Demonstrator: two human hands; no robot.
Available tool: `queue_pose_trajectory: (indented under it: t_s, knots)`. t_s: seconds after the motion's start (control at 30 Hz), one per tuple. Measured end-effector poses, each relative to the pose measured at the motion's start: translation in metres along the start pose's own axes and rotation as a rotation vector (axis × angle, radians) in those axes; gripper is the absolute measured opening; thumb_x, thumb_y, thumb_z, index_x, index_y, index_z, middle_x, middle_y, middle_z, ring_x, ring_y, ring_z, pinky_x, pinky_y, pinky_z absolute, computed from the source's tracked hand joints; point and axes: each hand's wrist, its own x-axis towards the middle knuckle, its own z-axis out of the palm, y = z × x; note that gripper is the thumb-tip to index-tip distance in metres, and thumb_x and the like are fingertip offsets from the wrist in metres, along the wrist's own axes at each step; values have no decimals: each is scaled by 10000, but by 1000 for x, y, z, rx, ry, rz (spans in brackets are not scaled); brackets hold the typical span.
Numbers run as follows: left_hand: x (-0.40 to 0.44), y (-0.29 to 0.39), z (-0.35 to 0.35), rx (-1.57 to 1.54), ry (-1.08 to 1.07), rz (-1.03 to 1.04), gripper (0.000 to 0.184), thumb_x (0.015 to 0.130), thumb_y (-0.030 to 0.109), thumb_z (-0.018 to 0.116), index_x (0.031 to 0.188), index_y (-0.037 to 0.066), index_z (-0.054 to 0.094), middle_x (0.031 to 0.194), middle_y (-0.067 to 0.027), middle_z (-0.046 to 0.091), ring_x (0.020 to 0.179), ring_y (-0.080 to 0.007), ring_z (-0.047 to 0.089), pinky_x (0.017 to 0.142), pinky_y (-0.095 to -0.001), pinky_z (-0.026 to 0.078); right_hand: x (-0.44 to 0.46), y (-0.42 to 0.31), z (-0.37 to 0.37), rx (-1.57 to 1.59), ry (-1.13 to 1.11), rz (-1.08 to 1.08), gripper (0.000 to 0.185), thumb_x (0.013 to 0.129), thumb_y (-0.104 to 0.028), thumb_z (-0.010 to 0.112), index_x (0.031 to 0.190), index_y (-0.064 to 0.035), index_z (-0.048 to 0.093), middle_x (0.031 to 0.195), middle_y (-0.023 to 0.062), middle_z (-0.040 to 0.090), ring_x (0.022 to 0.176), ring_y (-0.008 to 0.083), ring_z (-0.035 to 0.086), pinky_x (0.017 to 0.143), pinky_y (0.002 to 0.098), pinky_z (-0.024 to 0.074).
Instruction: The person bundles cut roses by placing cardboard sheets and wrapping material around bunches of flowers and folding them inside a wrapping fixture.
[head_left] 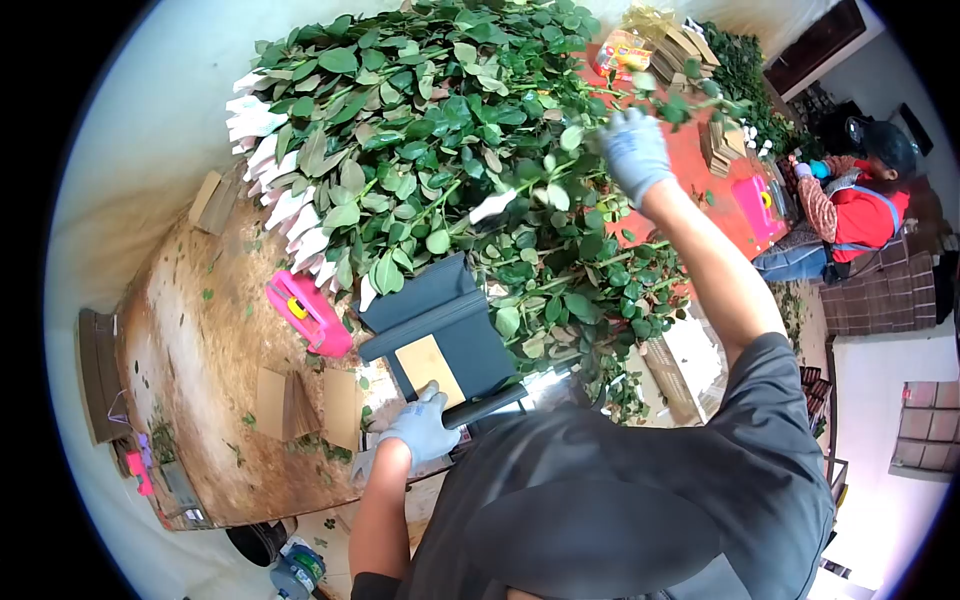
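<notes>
My left hand (420, 430), in a grey glove, rests its fingers on the lower end of a tan cardboard piece (428, 366). That cardboard lies on a dark folding tray (478, 340). My right hand (636, 150), also gloved, reaches out over the right side of a large heap of leafy green stems (430, 130); its fingers are blurred and it is unclear whether they hold a stem. One stem with a white-wrapped head (492, 206) lies across the leaves. More white-wrapped heads (290, 210) line the heap's left edge.
A pink stapler-like tool (310, 314) and cardboard pieces (287, 404) lie on the stained wooden table (200, 400). At the right, a person in red (865, 215) works beside a red tabletop (705, 190) holding a pink tool (758, 208) and cardboard stacks (722, 148).
</notes>
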Motion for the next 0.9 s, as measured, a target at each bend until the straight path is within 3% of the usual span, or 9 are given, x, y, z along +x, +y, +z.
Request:
queue_pose_trajectory:
  t_s: [0.1, 0.23, 0.37, 0.43, 0.5, 0.63, 0.73, 0.83, 0.9]
  knots:
    - [-4, 7, -8, 5, -43, -25, 739, 828, 378, 642, 1416, -45, 494, 1629, -269, 248, 1402, -420, 441, 1165, -413, 383, -35, 33, -26, 24, 88, 54, 270, 837, -92, 629, 1082, -188, 689, 1018, 68, 632, 1016, 267, 602, 828, 407, 498]
    - [0, 5, -5, 24, -30, -22, 760, 840, 417, 648, 1430, -35, 489, 1627, -270, 251, 1401, -416, 444, 1165, -414, 382, -100, 26, -68, 255, 238, -129, 245, 786, -61, 636, 1007, -165, 644, 984, 83, 603, 980, 289, 609, 788, 419, 517]
    - [-5, 10, -7, -6, -18, -10, 676, 850, 440, 665, 1327, -28, 562, 1499, -287, 434, 1314, -424, 521, 1111, -446, 425, -150, -52, -99, 384, -201, -476, 196, 801, -120, 623, 992, -148, 653, 931, 89, 594, 933, 283, 628, 753, 408, 530]
    - [-8, 24, -26, 114, -60, 30, 645, 853, 436, 653, 1297, -23, 563, 1381, -270, 530, 1268, -421, 549, 1069, -467, 451, -165, -99, -69, 412, -239, -611, 175, 893, -155, 583, 1035, -116, 677, 990, 112, 626, 943, 307, 630, 772, 402, 523]
    - [-6, 12, -12, 27, -20, 33, 653, 852, 406, 644, 1333, -24, 545, 1420, -265, 500, 1275, -418, 546, 1078, -462, 447, -170, -137, -46, 421, -280, -652, 179, 930, -167, 565, 1038, -112, 697, 998, 120, 664, 961, 310, 649, 784, 418, 530]
    - [-1, 5, -7, 37, -84, -45, 666, 835, 369, 638, 1366, -18, 525, 1629, -227, 285, 1378, -396, 475, 1141, -424, 405, -156, -184, -7, 395, -550, -665, 191, 886, -182, 627, 1021, -132, 752, 1056, 101, 730, 1014, 290, 692, 794, 415, 544]
    - [4, -6, 5, 35, -57, -16, 683, 833, 376, 636, 1382, -12, 513, 1644, -218, 259, 1399, -387, 457, 1153, -422, 392, -147, -187, -47, 258, -599, -646, 191, 893, -180, 621, 1012, -162, 770, 1039, 78, 729, 1016, 274, 692, 777, 394, 537]
    - [2, -2, -1, 40, -95, -31, 696, 837, 383, 630, 1394, -13, 499, 1641, -227, 257, 1389, -393, 467, 1148, -430, 395, -141, -197, -86, 279, -437, -727, 217, 908, -235, 610, 1052, -94, 690, 1059, 116, 646, 1020, 290, 632, 801, 418, 517]
    - [1, 2, -5, 27, -108, -38, 695, 840, 385, 626, 1392, -17, 498, 1635, -234, 267, 1379, -399, 476, 1146, -431, 397, -139, -223, -88, 596, -309, -770, 231, 900, -212, 616, 1088, -85, 655, 1017, 118, 643, 967, 281, 652, 770, 421, 538]
